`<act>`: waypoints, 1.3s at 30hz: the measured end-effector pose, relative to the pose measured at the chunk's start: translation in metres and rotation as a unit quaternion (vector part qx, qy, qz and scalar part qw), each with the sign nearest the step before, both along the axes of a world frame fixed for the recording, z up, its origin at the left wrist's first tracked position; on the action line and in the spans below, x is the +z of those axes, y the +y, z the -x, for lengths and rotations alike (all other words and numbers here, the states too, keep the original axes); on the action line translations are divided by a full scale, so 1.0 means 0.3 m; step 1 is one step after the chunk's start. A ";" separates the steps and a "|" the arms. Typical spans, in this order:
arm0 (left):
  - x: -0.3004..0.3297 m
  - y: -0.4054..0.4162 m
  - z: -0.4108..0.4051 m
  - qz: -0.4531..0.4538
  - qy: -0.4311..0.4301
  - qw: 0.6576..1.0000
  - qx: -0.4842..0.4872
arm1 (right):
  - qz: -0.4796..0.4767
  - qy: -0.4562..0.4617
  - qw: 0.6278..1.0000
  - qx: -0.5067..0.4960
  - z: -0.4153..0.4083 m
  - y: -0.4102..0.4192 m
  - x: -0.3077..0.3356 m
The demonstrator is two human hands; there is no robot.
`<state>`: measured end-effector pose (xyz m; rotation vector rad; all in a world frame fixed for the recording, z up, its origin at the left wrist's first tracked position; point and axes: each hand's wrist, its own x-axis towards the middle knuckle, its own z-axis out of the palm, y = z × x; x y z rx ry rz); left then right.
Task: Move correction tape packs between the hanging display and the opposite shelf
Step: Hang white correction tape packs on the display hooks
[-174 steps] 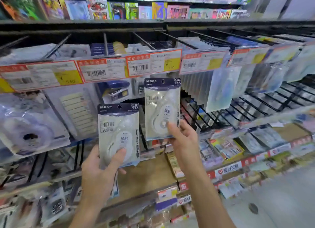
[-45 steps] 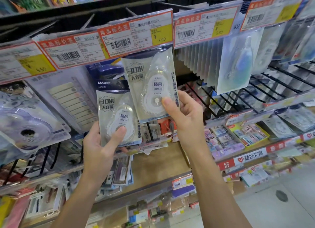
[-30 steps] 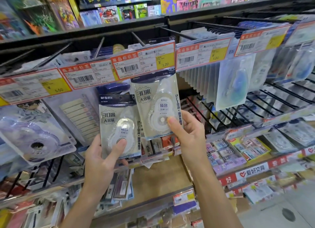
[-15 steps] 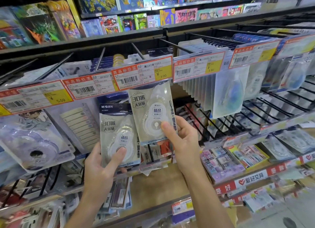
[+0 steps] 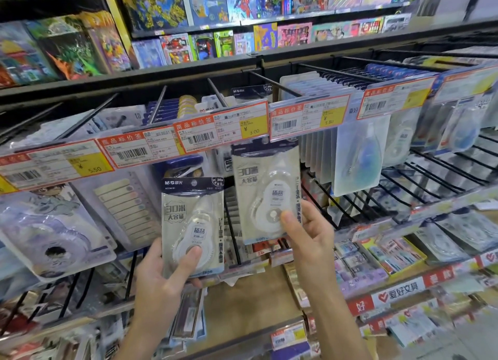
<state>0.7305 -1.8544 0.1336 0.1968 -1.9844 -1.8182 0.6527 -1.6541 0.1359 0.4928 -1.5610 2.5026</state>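
Two white correction tape packs with dark blue headers are in my hands. My left hand grips one pack from below, thumb on its front, held in front of the display. My right hand pinches the other pack by its lower right corner. That pack's top sits just under the price tag marked 3.00, at the tip of a black hook. Whether its hole is on the hook is hidden by the tag. More packs of the same kind hang further back on that hook.
Rows of black hooks carry other packs: a sticky tab pack to the left, clear blue tape packs to the right. A lower shelf with red labels holds small stationery. Toy boxes fill the shelves above.
My right hand has kept its pack up under the 3.00 tag, nudging it slightly. The left hand's pack stayed where it was. The camera tilted upward, showing more of the top shelves.
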 end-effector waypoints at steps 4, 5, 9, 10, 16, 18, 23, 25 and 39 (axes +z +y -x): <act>-0.004 0.012 0.007 0.004 -0.001 1.000 -0.010 | 0.046 -0.020 0.998 -0.035 0.025 0.076 0.003; -0.005 0.016 0.009 0.006 -0.001 1.000 -0.013 | 0.055 -0.018 0.998 -0.040 0.032 0.094 0.004; -0.008 0.037 0.020 0.005 0.001 1.000 -0.023 | 0.077 0.004 0.996 -0.053 0.052 0.136 0.028; -0.007 0.041 0.025 0.006 0.002 1.000 -0.025 | 0.074 0.004 0.996 -0.055 0.058 0.140 0.035; 0.005 0.069 0.042 0.011 0.008 0.999 -0.035 | 0.022 0.012 0.998 -0.056 0.080 0.141 0.068; 0.004 0.073 0.047 0.017 0.010 0.999 -0.036 | 0.007 0.014 0.998 -0.059 0.085 0.139 0.073; 0.001 0.080 0.056 0.016 0.013 0.999 -0.045 | -0.004 0.006 0.998 -0.066 0.106 0.135 0.095; 0.003 0.085 0.059 0.015 0.013 0.999 -0.049 | -0.002 0.002 0.998 -0.061 0.116 0.135 0.101; -0.006 0.096 0.074 -0.008 0.016 0.999 -0.048 | 0.009 -0.022 0.999 -0.028 0.105 0.136 0.060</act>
